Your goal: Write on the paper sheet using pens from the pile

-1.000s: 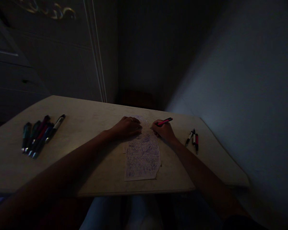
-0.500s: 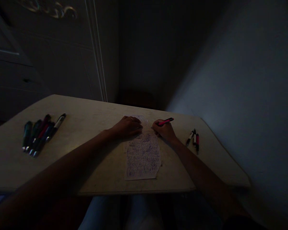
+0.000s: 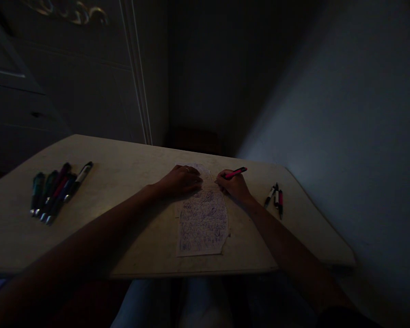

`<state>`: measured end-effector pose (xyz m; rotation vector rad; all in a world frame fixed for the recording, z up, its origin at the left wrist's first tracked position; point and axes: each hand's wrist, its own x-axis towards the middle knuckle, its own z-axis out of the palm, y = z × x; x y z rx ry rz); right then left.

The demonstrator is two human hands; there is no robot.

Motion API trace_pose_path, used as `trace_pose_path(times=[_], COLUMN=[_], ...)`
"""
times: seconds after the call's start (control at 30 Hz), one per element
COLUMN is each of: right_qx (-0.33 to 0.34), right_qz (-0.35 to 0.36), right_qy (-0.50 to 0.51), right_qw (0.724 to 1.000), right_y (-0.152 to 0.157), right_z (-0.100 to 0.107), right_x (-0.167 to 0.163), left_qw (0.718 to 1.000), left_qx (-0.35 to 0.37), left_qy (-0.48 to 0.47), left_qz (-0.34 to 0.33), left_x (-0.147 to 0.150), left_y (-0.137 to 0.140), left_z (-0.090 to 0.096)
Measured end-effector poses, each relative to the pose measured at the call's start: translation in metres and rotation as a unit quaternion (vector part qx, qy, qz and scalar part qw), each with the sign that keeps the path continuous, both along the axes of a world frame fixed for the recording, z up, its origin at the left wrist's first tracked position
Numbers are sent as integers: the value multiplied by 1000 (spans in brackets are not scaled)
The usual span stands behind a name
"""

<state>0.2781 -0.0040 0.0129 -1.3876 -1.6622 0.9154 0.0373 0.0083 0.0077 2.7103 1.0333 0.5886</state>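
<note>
A sheet of paper [image 3: 203, 228], densely covered in dark scribbles, lies on the pale table [image 3: 140, 255] in front of me. My left hand [image 3: 182, 181] rests flat on the paper's upper left part, fingers stretched out, with a ring on one finger. In my right hand [image 3: 233, 184] is a pink and black pen [image 3: 236, 173], pinched between the fingers. Its tip is at the paper's upper right edge; the dim light hides whether it touches.
Several pens [image 3: 58, 191] lie together at the table's left. A few more pens [image 3: 275, 197] lie right of my right hand. A grey wall [image 3: 355, 136] borders the table's right side, and a dark cabinet [image 3: 89, 91] stands behind at the left.
Both hands stay almost in place, the right still holding the pen at the paper. The whole view shifts very slightly.
</note>
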Motion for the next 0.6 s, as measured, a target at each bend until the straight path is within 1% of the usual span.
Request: trace_pose_path(times=[0.13,0.3,0.6], right_qx=[-11,-7,-8], right_qz=[10,-26,-37], right_qy=[10,21,6], right_qw=[1000,999,999], right_y=[0,0,2], right_z=[-1,0,-3], right_x=[1,-1,2], left_qw=[1000,1000,1000], left_qx=[7,2,5], left_qy=[2,2,-6], left_qz=[-4,-3,-9], left_x=[-1,-2,0], left_y=[1,1,0], left_z=[-2,-2,0])
